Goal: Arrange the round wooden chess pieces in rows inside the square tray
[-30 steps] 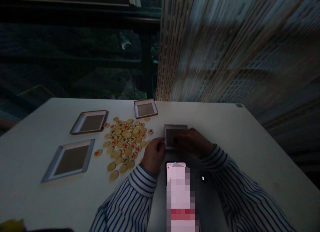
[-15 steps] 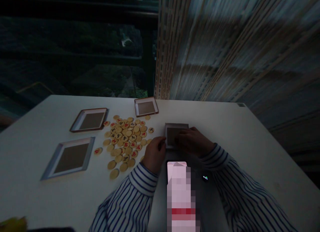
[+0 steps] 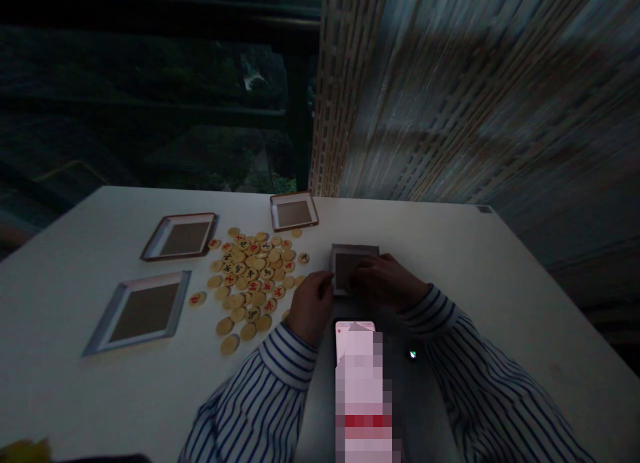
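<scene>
A shallow box (image 3: 345, 268) with a brown inside sits in front of me, between my hands. My left hand (image 3: 311, 304) is closed at its left edge, fingers curled against the side; what they hold, if anything, is hidden. Over the right part of the box bends my right hand (image 3: 384, 281), its fingers curled together inside, and the dim light hides whatever is in them. Left of my left hand lies a loose heap of round wooden Chinese chess pieces (image 3: 257, 263), some showing red or black characters, others blank. One red-marked piece (image 3: 197, 299) lies apart on the left.
Three more shallow boxes stand on the white table (image 3: 400, 231): a far one (image 3: 294, 211), one at the left (image 3: 179, 236) and a nearer one (image 3: 143, 313). A lit phone (image 3: 365, 376) lies between my forearms, with a small glowing device (image 3: 413, 354) beside it.
The view has shifted very slightly. My hands keep the same places at the box, and the pieces and boxes lie as before.
</scene>
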Tool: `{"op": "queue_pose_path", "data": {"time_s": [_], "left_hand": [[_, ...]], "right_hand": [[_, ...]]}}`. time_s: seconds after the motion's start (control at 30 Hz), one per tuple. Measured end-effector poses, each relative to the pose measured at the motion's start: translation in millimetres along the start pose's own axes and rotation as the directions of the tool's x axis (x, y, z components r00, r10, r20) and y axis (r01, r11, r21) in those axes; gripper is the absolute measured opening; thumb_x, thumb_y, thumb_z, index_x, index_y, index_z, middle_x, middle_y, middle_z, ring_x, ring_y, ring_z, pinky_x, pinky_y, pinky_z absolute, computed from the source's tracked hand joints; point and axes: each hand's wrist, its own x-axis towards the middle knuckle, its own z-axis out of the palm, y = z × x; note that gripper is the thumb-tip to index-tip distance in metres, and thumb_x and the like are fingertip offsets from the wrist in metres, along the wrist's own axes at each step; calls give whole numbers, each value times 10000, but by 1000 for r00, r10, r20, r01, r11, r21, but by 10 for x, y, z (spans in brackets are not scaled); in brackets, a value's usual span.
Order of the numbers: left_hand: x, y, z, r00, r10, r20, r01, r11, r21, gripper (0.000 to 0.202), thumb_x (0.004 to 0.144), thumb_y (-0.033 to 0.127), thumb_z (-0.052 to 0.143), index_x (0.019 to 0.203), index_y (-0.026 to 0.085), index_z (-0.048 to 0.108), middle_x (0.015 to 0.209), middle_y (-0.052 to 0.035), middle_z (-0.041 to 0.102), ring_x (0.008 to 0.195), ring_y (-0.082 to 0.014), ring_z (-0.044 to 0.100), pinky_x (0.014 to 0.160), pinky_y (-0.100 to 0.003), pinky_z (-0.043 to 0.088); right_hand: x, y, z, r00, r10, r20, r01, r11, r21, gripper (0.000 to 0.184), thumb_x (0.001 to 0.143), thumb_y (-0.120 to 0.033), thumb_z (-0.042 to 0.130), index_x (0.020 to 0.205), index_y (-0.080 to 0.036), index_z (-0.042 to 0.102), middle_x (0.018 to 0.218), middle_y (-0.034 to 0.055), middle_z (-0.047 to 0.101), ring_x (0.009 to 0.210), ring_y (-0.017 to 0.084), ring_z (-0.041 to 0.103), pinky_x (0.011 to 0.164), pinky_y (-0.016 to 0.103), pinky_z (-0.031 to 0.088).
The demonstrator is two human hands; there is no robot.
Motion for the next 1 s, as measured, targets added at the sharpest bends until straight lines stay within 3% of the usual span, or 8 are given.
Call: {"op": "queue_pose_path", "data": {"time_s": [0.43, 0.8, 1.0], "left_hand": [[-4, 9, -8, 999, -23, 37, 22, 1000, 13, 270, 746, 107, 482, 977, 135, 618, 973, -89, 653, 913, -185, 597, 846, -339, 473], [3, -4, -2, 1000, 5, 8, -5, 999, 40, 260, 736, 95, 486, 951, 141, 624, 955, -78, 664, 898, -174, 608, 833, -338, 489], [9, -12, 0, 1000, 22, 8, -23, 999, 41, 257, 740, 95, 488, 953, 136, 626, 949, -77, 665, 891, -170, 610, 830, -324, 493]], "right_hand": [[11, 17, 10, 999, -3, 49, 4, 1000, -4, 150, 819, -313, 526, 830, -230, 650, 868, 35, 629, 859, 181, 551, 679, 310, 285], [1, 19, -7, 997, -11, 75, 10, 1000, 16, 183, 836, -332, 496, 857, -257, 662, 891, 26, 634, 867, 176, 550, 684, 309, 262], [-8, 25, -12, 1000, 7, -1, -7, 1000, 16, 187, 846, -314, 477, 878, -242, 646, 889, 33, 639, 858, 177, 541, 702, 314, 253]]}}
